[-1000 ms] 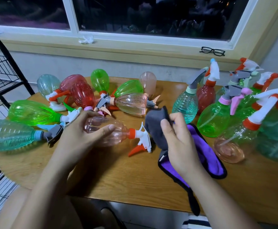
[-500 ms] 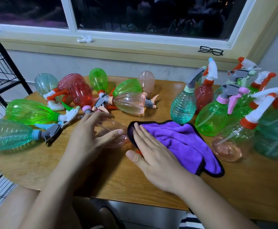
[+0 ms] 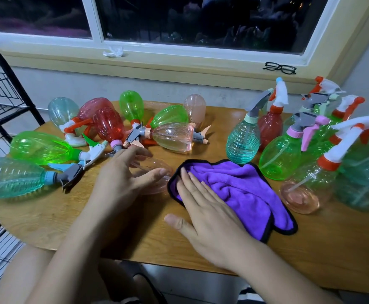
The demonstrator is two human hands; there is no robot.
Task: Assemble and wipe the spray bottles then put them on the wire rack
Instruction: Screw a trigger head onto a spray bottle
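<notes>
A clear pink spray bottle (image 3: pixel 155 178) lies on its side on the wooden table (image 3: pixel 47 220). My left hand (image 3: pixel 122 181) curls round its body. Its spray head is hidden under the purple cloth (image 3: pixel 240 189), which is spread flat to its right. My right hand (image 3: pixel 205 213) lies flat on the cloth's left part with straight fingers. The black wire rack (image 3: pixel 1 99) stands at the left edge of the view.
Several assembled bottles lie on their sides at the left and back, among them a teal one (image 3: pixel 10 177) and a green one (image 3: pixel 41 148). Several more stand upright at the right, such as a green one (image 3: pixel 282 156). Black glasses (image 3: pixel 280 68) sit on the window sill.
My right hand held the cloth bunched up above the table, then spread it flat over the bottle's spray head. My left hand has stayed on the pink bottle.
</notes>
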